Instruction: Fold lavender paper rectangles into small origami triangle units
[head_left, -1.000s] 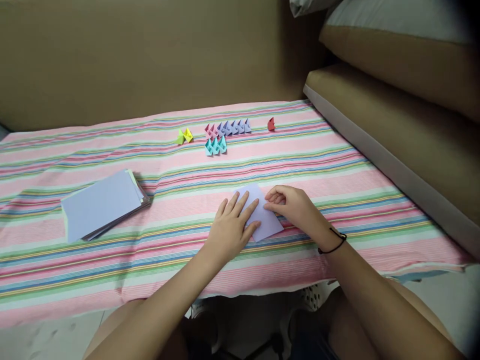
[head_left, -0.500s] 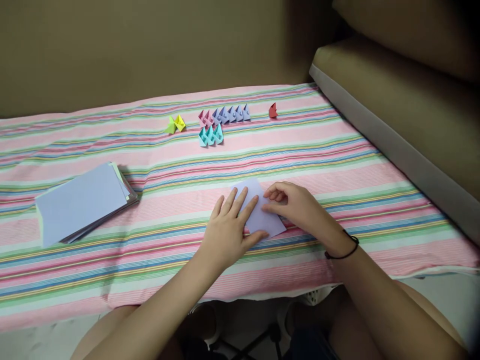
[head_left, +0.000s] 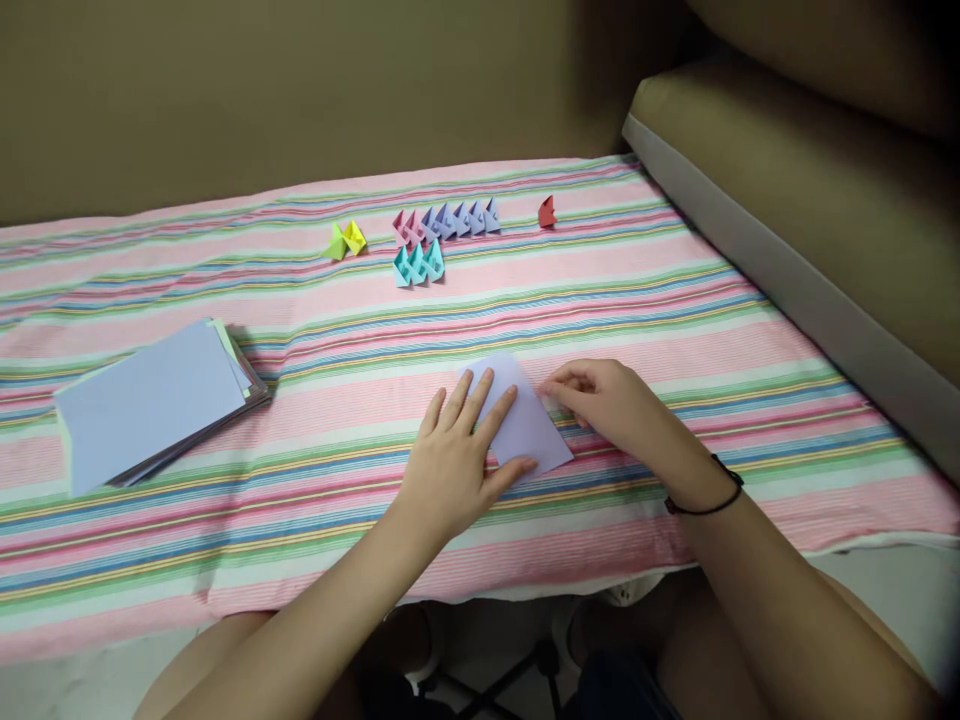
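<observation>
A lavender folded paper sheet point(head_left: 529, 428) lies on the striped cloth point(head_left: 675, 330) near the table's front edge. My left hand point(head_left: 456, 462) rests flat on the sheet's left part, fingers spread and stretched out. My right hand point(head_left: 609, 405) sits at the sheet's right edge with its fingers curled and the fingertips pressed down against the paper's edge. A black band circles my right wrist.
A stack of paper sheets point(head_left: 146, 405), lavender on top, lies at the left. Small folded paper pieces stand at the back: yellow-green ones point(head_left: 344, 240), pink and lavender ones point(head_left: 446, 221), teal ones point(head_left: 418, 264), one red piece point(head_left: 547, 212). A brown cushioned seat point(head_left: 787, 210) borders the right.
My right hand has slid a little to the right along the sheet's edge. The view has tilted down slightly. My left hand stays flat on the sheet.
</observation>
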